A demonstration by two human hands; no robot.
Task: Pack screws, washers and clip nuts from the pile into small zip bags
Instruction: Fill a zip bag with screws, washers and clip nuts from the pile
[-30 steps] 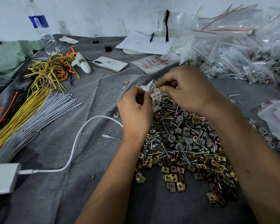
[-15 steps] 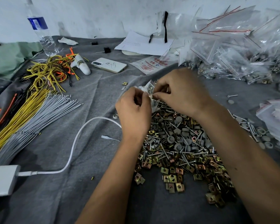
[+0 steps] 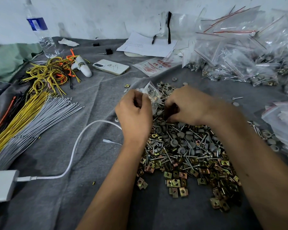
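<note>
The small zip bag (image 3: 152,95) is raised just above the far left edge of the pile (image 3: 186,150) of screws, washers and clip nuts on the grey-clothed bench (image 3: 93,103); the left hand (image 3: 134,113), knuckles up, pinches its mouth, fingers curled in a clenched grip on the plastic; the right hand (image 3: 185,106) arches over the pile's far end, fingertips dug among the washers; whether its grip holds a piece I cannot tell, the fingertips being hidden; filled bags (image 3: 243,52) lie far right.

White packet (image 3: 154,66) with red print, "140mmX10" and "100" legible (the rest too blurred); bottle label (image 3: 37,24) unreadable
</note>
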